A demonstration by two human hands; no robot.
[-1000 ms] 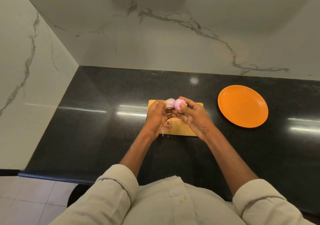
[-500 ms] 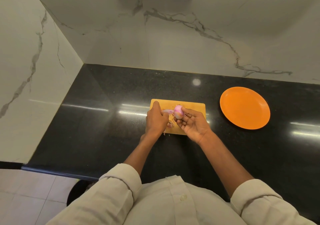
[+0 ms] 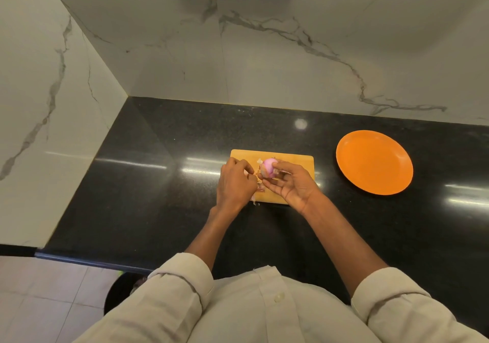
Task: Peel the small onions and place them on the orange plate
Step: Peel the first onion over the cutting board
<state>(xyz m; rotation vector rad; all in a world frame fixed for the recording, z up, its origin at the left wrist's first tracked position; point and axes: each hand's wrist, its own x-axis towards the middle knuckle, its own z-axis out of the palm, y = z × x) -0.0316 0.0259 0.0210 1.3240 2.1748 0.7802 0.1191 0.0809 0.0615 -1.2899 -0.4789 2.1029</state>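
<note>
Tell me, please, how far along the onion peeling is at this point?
Early on. Done: bits of skin lie on the wooden cutting board, so peeling has begun. In hand: the right hand holds a pink onion over the board, while the left hand is curled beside it; whether it pinches skin is unclear. Left: the orange plate holds no onion yet.

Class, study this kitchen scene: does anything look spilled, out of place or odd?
Only minor mess: loose onion skin scraps lie at the wooden board's near-left edge, some reaching the black counter. The orange plate sits level; nothing looks damaged.
</note>
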